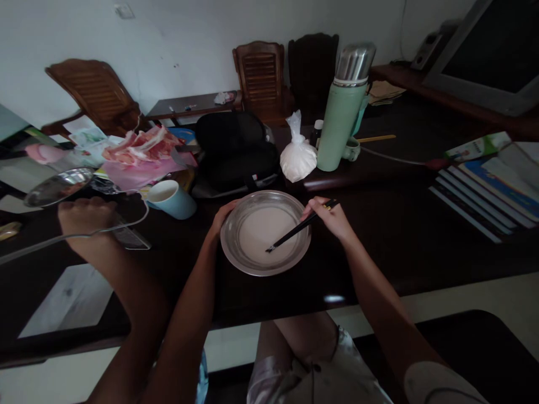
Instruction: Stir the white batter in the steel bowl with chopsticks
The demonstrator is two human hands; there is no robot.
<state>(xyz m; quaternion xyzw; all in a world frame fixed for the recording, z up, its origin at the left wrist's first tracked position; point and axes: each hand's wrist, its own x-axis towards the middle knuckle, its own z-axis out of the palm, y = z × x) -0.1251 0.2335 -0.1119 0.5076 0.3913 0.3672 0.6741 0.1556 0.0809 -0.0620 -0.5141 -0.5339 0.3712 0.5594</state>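
Note:
A round metal bowl (pixel 264 268) stands on the dark table in front of me, with a smooth, pale, milky mixture (pixel 263 224) in it. My left hand (pixel 225 214) grips the bowl's left side, its fingers partly hidden behind the rim. In my right hand (pixel 323 213), at the right rim, are black chopsticks (pixel 297 228). Their tips reach down into the mixture. Behind the bowl sits a tied clear plastic bag of white powder (pixel 298 163), beside a tall green thermos (pixel 342 123) with a steel cap.
Another person's arm rests at left, its fist (pixel 87 217) near a phone (pixel 130 233) and a cable. A blue mug (pixel 172 201), raw meat (pixel 141 147) on pink plastic, a steel dish (pixel 63 188) and an open black case (pixel 236 151) lie behind. Stacked books (pixel 492 196) are at right.

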